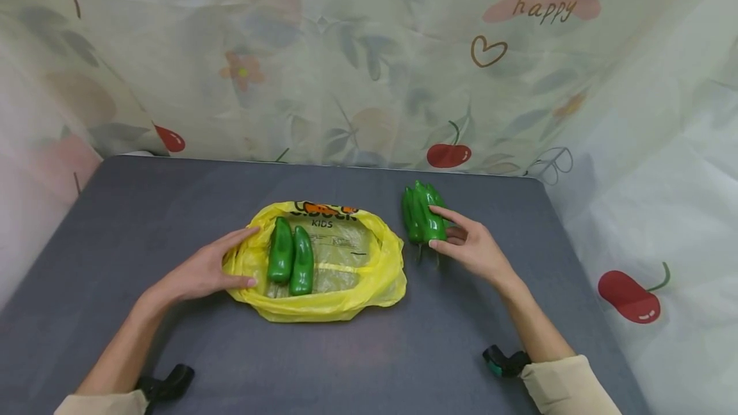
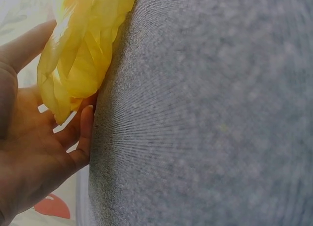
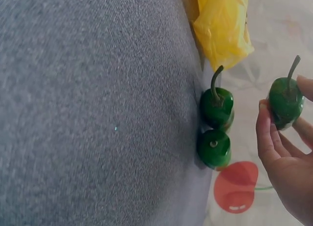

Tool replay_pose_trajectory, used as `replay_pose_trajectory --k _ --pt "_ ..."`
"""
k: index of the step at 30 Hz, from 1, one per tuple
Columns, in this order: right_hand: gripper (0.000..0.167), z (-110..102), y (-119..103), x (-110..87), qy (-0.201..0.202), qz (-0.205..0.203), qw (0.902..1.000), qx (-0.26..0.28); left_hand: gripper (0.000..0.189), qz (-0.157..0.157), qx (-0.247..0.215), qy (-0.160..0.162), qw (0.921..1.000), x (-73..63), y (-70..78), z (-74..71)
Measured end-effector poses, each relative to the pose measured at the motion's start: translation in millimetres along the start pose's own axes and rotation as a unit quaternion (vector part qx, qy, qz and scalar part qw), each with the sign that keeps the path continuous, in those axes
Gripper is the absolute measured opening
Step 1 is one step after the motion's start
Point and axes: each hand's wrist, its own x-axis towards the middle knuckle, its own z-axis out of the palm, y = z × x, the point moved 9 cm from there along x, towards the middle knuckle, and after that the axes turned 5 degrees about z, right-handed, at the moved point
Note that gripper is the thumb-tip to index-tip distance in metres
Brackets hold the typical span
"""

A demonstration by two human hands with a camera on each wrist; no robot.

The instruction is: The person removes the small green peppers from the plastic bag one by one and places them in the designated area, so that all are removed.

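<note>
A yellow plastic bag (image 1: 357, 303) lies with its mouth spread wide, printed "KIDS" at the back. Two green peppers, one on the left (image 1: 280, 252) and one on the right (image 1: 302, 261), lie side by side inside it. My left hand (image 1: 202, 269) holds the bag's left rim, thumb and index finger over the edge and other fingers partly hidden behind the plastic (image 2: 83, 59). To the right of the bag, my right hand (image 1: 475, 245) pinches a green pepper (image 3: 286, 101) between thumb and fingers. Beside it are two more peppers (image 3: 215, 108), stems toward me.
A dark grey cloth-covered table (image 1: 357, 364) carries everything. Behind it hangs a pale patterned curtain (image 1: 369, 82) with cherries and hearts, which continues along the sides. Black wrist devices, left (image 1: 167, 383) and right (image 1: 504, 362), sit below the hands.
</note>
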Motion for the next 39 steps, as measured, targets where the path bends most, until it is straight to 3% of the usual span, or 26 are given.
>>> replay_pose_trajectory --k 14,39 --pt "0.066 -19.0 8.5 -3.3 0.030 0.009 0.9995 -0.009 0.096 0.012 0.006 0.002 0.9999 0.4 0.7 -0.6" --pt "0.066 -48.6 32.7 0.7 0.076 0.024 0.9943 -0.070 0.097 -0.001 0.002 -0.001 1.0000 0.6 0.1 0.1"
